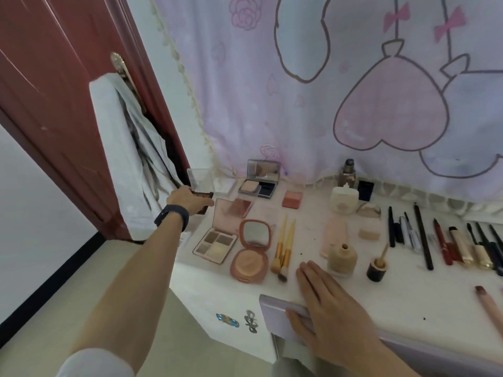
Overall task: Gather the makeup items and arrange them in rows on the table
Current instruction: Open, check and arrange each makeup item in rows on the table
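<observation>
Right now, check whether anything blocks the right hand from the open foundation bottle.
Nothing visible does. The right hand lies flat on the table, and only bare tabletop separates its fingertips from the foundation bottle; the gold-handled brushes lie off to the left.

A bare lane of tabletop (310,229) runs between the gold-handled brushes (284,240) and the foundation bottle (341,258); pencils (423,235) crowd the right side.

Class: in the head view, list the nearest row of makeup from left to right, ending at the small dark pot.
Eyeshadow palette, round peach compact, gold-handled brushes, beige foundation bottle, small dark pot.
</observation>
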Action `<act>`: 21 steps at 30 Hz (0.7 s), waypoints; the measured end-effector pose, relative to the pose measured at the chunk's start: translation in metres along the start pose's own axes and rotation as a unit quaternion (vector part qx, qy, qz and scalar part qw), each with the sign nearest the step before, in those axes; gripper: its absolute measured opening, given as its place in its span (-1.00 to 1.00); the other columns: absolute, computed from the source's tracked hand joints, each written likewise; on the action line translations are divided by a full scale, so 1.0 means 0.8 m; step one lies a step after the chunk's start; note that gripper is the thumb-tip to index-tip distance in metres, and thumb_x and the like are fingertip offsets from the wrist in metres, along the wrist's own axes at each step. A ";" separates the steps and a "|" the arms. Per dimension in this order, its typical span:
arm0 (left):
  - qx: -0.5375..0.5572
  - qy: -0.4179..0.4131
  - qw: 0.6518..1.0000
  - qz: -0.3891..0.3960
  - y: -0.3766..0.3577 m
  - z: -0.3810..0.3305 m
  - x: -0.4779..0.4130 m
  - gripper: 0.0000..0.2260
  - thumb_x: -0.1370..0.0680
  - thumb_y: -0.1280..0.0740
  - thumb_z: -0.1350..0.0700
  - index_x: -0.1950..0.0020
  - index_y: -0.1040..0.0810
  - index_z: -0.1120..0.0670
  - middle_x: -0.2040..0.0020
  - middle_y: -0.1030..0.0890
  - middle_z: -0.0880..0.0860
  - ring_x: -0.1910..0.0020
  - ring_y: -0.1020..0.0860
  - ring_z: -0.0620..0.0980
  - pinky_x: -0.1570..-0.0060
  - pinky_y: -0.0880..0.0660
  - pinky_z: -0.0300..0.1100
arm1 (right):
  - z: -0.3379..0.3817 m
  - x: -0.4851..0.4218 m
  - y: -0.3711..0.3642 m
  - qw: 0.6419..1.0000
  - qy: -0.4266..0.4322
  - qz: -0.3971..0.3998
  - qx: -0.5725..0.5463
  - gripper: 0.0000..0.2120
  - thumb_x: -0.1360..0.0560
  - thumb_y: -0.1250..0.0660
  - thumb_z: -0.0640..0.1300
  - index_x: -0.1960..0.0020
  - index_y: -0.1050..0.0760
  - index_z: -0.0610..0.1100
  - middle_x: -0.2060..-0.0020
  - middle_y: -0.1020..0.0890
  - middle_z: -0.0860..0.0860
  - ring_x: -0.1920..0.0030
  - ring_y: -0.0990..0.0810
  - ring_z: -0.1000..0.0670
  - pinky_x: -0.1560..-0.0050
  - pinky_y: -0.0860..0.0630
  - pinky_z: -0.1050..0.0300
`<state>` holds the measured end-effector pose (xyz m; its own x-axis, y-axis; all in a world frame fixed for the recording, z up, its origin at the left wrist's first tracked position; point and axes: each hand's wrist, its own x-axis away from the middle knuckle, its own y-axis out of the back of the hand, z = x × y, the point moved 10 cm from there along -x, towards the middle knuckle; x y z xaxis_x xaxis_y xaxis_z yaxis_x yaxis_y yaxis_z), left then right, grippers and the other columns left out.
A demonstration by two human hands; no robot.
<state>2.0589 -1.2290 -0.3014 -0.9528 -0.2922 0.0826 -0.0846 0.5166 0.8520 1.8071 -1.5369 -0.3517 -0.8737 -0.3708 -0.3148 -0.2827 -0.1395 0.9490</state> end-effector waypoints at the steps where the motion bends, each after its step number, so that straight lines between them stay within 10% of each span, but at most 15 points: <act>1: -0.019 0.006 1.000 0.010 -0.008 -0.001 -0.006 -0.39 -0.33 -0.53 -0.20 -0.19 -0.51 0.16 -0.10 -0.59 0.16 -0.09 -0.56 0.20 -0.08 -0.56 0.05 | 0.000 0.000 0.000 1.000 -0.001 -0.004 -0.002 -0.33 -0.53 -0.27 0.23 -0.37 -0.53 -0.30 -0.34 -0.57 -0.20 -0.35 -0.56 -0.17 -0.36 -0.48 -0.08; 21: -0.057 0.004 0.998 0.019 -0.044 -0.038 -0.049 -0.43 -0.36 -0.58 -0.12 -0.15 -0.55 0.25 -0.07 -0.62 0.22 -0.01 -0.57 0.20 0.13 -0.52 -0.04 | 0.001 0.000 0.008 0.998 -0.022 -0.051 0.002 -0.32 -0.48 -0.32 0.22 -0.37 -0.54 -0.28 -0.35 -0.57 -0.18 -0.37 -0.55 -0.15 -0.37 -0.48 -0.06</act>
<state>2.1079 -1.2603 -0.3189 -0.9523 -0.2806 0.1196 -0.0146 0.4334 0.9011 1.8049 -1.5373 -0.3457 -0.8565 -0.3146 -0.4091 -0.3728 -0.1710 0.9120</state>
